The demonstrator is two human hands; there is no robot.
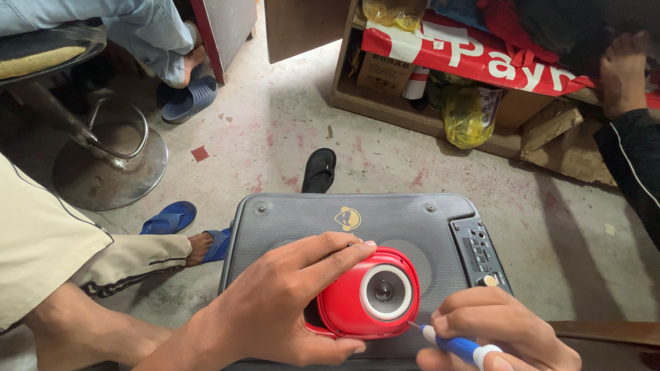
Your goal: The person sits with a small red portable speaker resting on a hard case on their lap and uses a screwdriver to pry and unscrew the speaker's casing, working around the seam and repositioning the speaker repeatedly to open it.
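Observation:
A small red speaker (344, 312) with a round silver-ringed grille lies on top of a large dark grey speaker box (295, 220). My left hand (275, 309) wraps around the red speaker's left side and top and grips it. My right hand (495, 333) holds a screwdriver with a blue and white handle (459, 348), and its thin tip touches the red speaker's lower right edge. The big box has a control panel with buttons and a gold knob (481, 257) at its right end.
Someone in beige trousers and blue sandals (168, 218) sits at left. A black sandal (320, 170) lies on the concrete floor ahead. A stool with a round metal base (110, 165) stands at left. Wooden shelves with a yellow bag (467, 117) are behind, another person's arm (629, 137) at right.

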